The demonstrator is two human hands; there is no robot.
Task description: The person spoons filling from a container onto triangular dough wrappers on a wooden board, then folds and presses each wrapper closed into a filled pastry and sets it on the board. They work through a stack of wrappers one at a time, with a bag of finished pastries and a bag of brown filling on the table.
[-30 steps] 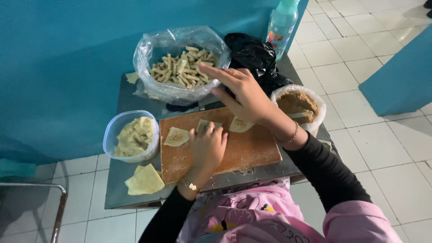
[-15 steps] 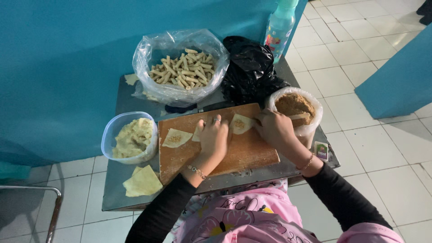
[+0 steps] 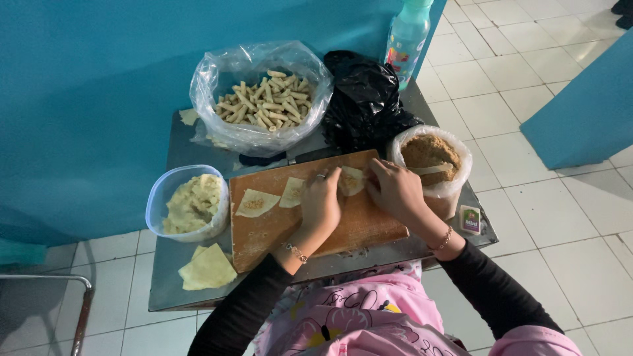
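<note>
Thin triangular dough wrapper (image 3: 351,179), dabbed with filling, flat on the upper middle of the wooden cutting board (image 3: 264,231), pinned between both hands. Left hand (image 3: 321,201) pressed down on its near-left edge, fingers bent and closed over the dough; right hand (image 3: 395,191) at its right edge, fingers curled onto it, how tight a pinch not clear from above. Two more filled wrappers (image 3: 257,202) lined up to the left on the board, untouched. Folding or rolling stage, by the look of it, with the wrapper not yet closed; next move likely calls for a steady tuck of the edges over the filling without tearing the thin sheet or squeezing filling out. Just beyond the right hand, a bag-lined tub of brown crumbly filling (image 3: 428,155) with a pale spatula in it. Left of the board, a clear tub of pale paste (image 3: 192,203); spare wrappers (image 3: 208,267) stacked on the metal counter (image 3: 165,277). Behind, an open plastic bag of finished rolls (image 3: 264,102), a black bag (image 3: 366,99) and a green bottle (image 3: 409,33).
</note>
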